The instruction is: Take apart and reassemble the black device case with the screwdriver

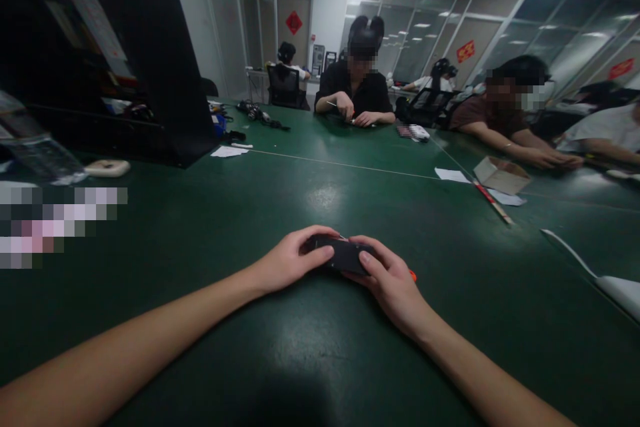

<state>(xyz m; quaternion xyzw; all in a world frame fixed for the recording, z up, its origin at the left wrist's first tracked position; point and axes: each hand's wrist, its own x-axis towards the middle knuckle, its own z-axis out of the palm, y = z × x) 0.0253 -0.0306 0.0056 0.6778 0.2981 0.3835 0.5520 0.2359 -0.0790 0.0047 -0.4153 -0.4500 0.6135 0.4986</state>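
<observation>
On my head feed, the left hand (300,253) and the right hand (395,277) hold a black case (349,257) by its two ends, thumbs pressed on its face, over the green table (320,193). I see something orange (413,275) poking out past the right hand, but can't tell what. Across the table sits a person (355,90) in black. To the right I see a box (503,175) just beside a stick (494,202).

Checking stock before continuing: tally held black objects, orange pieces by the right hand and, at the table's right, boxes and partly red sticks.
Black object, held by left hand and right hand: 1
Orange piece, partly hidden: 1
Pale box: 1
Partly red stick: 1
Total: 4
</observation>
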